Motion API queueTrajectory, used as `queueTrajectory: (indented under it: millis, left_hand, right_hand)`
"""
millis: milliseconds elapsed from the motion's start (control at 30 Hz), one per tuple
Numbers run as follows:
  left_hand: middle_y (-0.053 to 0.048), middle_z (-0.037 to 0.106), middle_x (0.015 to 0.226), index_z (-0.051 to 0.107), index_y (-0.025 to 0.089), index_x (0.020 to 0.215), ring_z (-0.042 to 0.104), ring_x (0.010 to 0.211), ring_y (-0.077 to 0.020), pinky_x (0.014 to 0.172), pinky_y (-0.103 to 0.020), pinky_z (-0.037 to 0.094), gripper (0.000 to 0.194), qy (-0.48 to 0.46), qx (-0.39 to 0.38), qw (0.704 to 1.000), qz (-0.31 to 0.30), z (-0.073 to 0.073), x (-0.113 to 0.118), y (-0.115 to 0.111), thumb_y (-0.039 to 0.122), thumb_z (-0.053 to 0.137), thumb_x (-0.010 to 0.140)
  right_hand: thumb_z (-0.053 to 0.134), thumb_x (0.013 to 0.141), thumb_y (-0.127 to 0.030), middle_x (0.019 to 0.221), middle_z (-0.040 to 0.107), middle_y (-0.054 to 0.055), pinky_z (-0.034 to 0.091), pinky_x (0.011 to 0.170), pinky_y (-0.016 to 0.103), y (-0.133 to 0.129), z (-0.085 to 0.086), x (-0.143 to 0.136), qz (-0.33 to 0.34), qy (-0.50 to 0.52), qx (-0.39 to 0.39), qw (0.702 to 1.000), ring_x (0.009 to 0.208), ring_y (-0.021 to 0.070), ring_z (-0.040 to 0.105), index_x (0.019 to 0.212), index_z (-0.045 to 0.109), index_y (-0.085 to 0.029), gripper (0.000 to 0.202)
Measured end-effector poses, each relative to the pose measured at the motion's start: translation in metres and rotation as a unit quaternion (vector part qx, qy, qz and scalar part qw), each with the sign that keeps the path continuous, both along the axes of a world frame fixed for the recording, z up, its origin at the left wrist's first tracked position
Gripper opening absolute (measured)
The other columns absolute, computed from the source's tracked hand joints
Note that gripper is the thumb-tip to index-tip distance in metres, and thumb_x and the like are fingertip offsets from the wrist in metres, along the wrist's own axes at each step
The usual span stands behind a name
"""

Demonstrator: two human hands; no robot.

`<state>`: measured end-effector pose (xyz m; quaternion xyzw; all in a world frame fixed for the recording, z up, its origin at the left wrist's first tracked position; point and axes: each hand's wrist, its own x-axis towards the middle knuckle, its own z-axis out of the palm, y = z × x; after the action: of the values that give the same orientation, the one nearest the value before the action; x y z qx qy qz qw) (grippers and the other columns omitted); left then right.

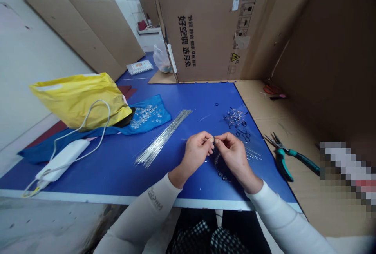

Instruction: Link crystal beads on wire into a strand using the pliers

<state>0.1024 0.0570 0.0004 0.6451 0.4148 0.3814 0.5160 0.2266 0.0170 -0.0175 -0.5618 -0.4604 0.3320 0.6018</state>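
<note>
My left hand (199, 149) and my right hand (234, 155) meet fingertip to fingertip over the blue table (188, 183). Both pinch something small and dark between them, too small to make out. A string of clear beads (222, 176) hangs or lies below the fingertips, beside my right hand. Left of my left hand lies a bundle of thin silvery wires (164, 138). Beyond my right hand sit a tangled pile of small wire pieces (235, 117) and several dark rings (243, 135). A few loose wires (253, 153) stick out past my right hand.
Pliers with green handles (283, 156) lie on cardboard at the right, with red-handled scissors (272, 89) farther back. Clear beads (145, 116) rest on blue cloth near a yellow bag (85, 99). A white power strip (63, 164) with its cable is at left. A large cardboard box (211, 30) stands behind.
</note>
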Motion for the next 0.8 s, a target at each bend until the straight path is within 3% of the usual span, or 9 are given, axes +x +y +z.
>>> queueTrajectory:
  millis: [533,800]
  left_hand:
    - [0.002,0.058,0.059,0.061,0.019,0.072,0.056,0.051,-0.0098,0.053,-0.02,0.044,0.014,0.054,0.059,0.997,0.008,-0.0051,-0.0029,0.0004,0.023,0.054,0.084]
    - [0.003,0.055,0.057,0.06,0.019,0.07,0.051,0.05,-0.0095,0.052,-0.02,0.041,0.014,0.069,0.056,0.996,-0.002,0.0038,-0.0036,0.0025,0.021,0.053,0.082]
  right_hand:
    - [0.062,0.079,-0.033,0.066,0.068,0.001,0.045,0.056,0.027,-0.0034,0.0,-0.0054,-0.004,-0.011,0.018,1.0,0.058,0.0147,0.058,0.075,0.063,-0.022,0.012]
    - [0.06,0.081,-0.03,0.066,0.065,-0.001,0.042,0.058,0.027,-0.0035,-0.0019,-0.005,-0.01,-0.046,0.022,0.999,0.058,0.0141,0.055,0.076,0.064,-0.021,0.011]
